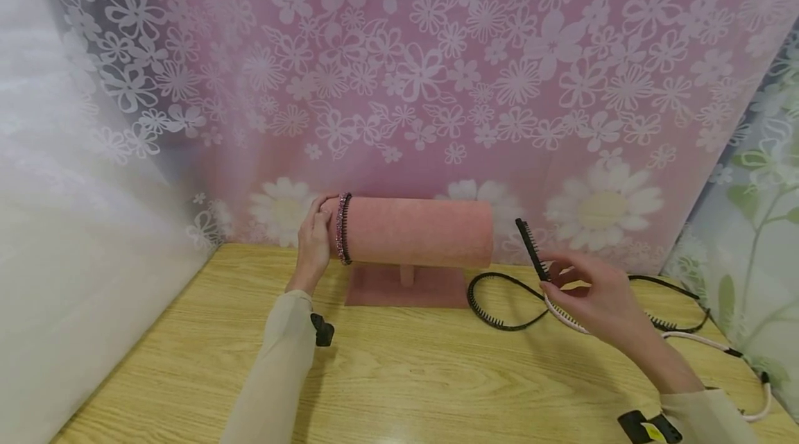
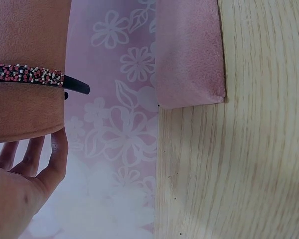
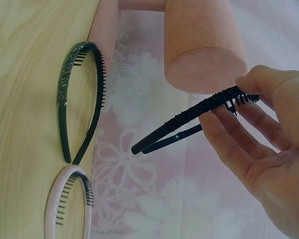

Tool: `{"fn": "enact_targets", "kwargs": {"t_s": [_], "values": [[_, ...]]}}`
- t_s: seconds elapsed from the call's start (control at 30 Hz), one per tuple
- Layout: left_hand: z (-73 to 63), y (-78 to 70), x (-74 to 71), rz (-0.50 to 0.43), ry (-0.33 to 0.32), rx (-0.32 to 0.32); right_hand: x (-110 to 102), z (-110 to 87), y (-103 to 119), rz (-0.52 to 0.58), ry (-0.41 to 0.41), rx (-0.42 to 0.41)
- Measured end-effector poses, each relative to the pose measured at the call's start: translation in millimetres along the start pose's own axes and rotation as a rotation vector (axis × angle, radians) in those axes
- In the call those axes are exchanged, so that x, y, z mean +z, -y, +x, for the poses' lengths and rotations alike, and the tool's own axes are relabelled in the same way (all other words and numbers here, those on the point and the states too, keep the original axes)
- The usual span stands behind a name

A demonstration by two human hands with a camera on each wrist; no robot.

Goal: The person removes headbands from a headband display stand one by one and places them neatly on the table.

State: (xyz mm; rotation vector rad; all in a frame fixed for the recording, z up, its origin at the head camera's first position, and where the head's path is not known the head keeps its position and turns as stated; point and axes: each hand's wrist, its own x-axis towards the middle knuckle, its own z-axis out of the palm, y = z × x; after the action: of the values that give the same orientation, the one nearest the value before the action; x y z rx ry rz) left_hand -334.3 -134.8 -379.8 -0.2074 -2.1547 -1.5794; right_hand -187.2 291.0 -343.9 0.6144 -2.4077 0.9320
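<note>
A pink plush headband stand (image 1: 418, 230), a horizontal roll on a flat base (image 1: 374, 289), stands near the table's back. My left hand (image 1: 314, 244) grips the roll's left end, its fingertips (image 2: 60, 142) against the end in the left wrist view. Beside those fingers, a black toothed headband with pink and white beads (image 2: 27, 74) sits around the roll. To the right of the stand, my right hand (image 1: 599, 295) pinches a black toothed headband (image 3: 189, 113) between thumb and fingers. This headband is held in the air, apart from the roll, with its glittery outer band showing in the right wrist view.
On the wooden table (image 1: 399, 374), a black toothed headband (image 1: 472, 302) lies right of the stand. A pale headband (image 3: 51, 209) lies close to it. Farther right are another black headband (image 1: 671, 282) and more pale bands (image 1: 702, 340). A flowered pink curtain (image 1: 399, 97) hangs behind.
</note>
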Motion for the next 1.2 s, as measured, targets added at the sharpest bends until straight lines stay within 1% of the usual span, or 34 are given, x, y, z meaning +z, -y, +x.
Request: {"fn": "enact_targets", "kwargs": {"t_s": [0.17,0.4,0.73,0.97,1.2], "values": [[-0.1,-1.6,-0.2,0.001,-0.002,-0.004,-5,-11.3,-1,-0.019,0.012,0.027],[0.3,-2.1,0.0,0.001,0.006,0.007,-9,-26.5,-4,-0.042,0.019,0.032],[0.9,-2.0,-0.9,-0.007,0.006,0.008,-12,-44.8,-15,-0.073,0.022,0.014],[1.5,-0.4,-1.0,-0.004,0.005,0.013,-15,-59.0,-23,-0.079,0.048,0.022],[1.4,-0.8,-0.2,0.002,-0.004,0.008,-16,-72.5,-31,-0.096,0.062,-0.014]]}}
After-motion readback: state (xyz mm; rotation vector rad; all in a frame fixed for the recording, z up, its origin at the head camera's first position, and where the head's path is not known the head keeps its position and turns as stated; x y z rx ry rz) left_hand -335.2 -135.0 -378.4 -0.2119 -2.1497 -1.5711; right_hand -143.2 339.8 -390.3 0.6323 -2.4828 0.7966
